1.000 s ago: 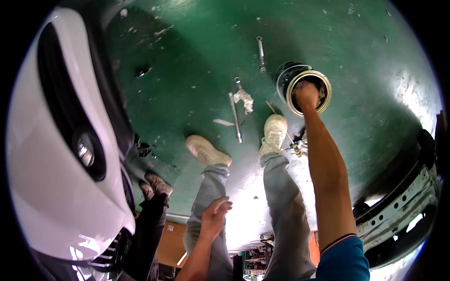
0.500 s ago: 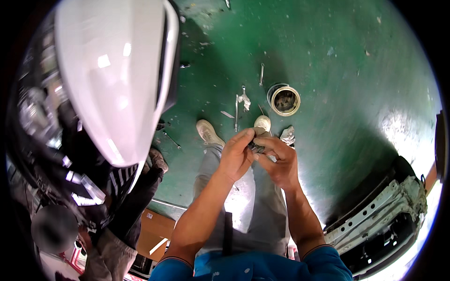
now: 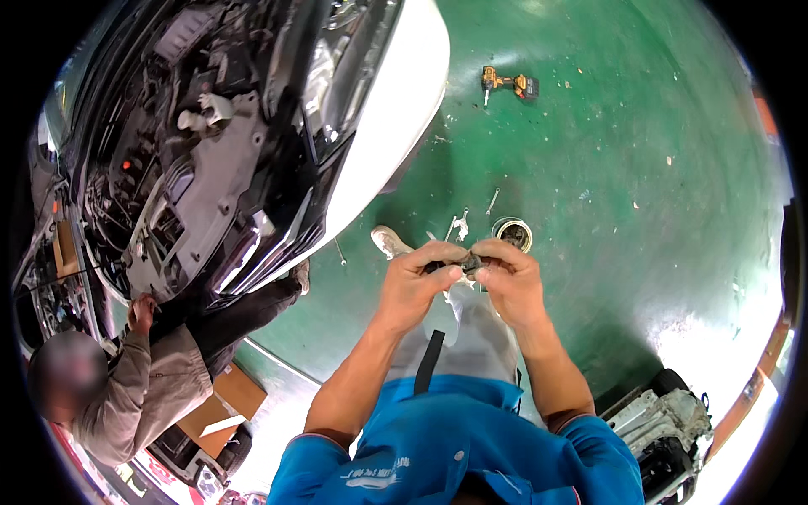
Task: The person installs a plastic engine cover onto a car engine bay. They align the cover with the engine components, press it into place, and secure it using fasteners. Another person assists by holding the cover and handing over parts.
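Between the fingertips of both hands is a small dark part, its kind too covered by fingers to make out. My left hand pinches it from the left, thumb and forefinger closed. From the other side, my right hand grips it with thumb and fingers bent round it. Both hands are held out in front of my body, above my legs and the floor. Just beyond them stands a round tin with dark contents. Spanners and a crumpled white scrap lie close to it.
At left stands a white car with its bonnet up, the engine bay exposed. A co-worker in a brown jacket is beside it. A yellow-black cordless drill lies on the green floor. Car parts are at lower right; a cardboard box at lower left.
The view has shifted, so the engine bay, the co-worker's upper body and the drill now show. My hands have drawn level, both still on the dark part, with the fingers rearranged.
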`<state>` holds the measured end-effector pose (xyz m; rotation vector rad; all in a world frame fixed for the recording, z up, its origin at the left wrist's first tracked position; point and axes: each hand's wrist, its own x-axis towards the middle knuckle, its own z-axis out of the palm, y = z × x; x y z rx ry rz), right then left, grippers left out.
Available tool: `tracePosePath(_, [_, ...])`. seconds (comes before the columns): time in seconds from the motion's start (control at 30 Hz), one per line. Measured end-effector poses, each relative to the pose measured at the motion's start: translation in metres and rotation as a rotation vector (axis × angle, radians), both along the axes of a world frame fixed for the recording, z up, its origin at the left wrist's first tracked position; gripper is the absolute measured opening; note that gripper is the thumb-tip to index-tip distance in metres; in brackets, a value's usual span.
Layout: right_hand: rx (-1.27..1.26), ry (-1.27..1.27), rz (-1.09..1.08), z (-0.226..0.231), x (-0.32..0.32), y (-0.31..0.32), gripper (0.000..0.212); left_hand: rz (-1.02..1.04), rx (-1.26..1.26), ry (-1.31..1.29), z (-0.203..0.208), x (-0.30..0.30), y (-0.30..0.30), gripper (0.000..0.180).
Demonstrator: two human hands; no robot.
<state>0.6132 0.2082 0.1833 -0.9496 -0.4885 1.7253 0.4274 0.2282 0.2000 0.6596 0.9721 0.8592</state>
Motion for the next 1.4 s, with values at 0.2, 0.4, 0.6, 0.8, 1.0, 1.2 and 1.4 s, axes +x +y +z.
tracePosePath(0.2, [0.001, 0.069, 0.168, 0.044, -0.057, 0.035, 0.033, 0.064, -0.023, -0.125, 0.036, -0.067, 0.018, 0.015])
tracePosePath(0.4, [0.025, -0.043, 0.235, 0.074, -0.122, 0.064, 0.032, 0.058, 0.237, 0.091, 0.064, -0.134, 0.04, 0.012])
tracePosePath(0.6, [-0.015, -0.246, 0.306, 0.093, -0.163, 0.084, 0.031, 0.12, 0.136, 0.146, 0.077, -0.174, 0.044, 0.015])
tracePosePath(0.8, [0.067, -0.39, 0.424, 0.106, -0.18, 0.1, 0.028, 0.142, 0.137, 0.228, 0.069, -0.187, 0.038, 0.015])
tracePosePath(1.0, [0.148, -0.32, 0.563, 0.095, -0.187, 0.129, 0.026, 0.229, 0.059, 0.207, 0.067, -0.192, 0.048, 0.016])
tracePosePath(1.2, [0.086, -0.296, 0.788, 0.092, -0.202, 0.197, 0.026, 0.393, 0.043, 0.221, 0.072, -0.199, 0.079, 0.012])
tracePosePath(1.4, [0.159, -0.284, 0.959, 0.072, -0.21, 0.296, 0.024, 0.426, 0.025, 0.521, 0.069, -0.199, 0.146, 0.015])
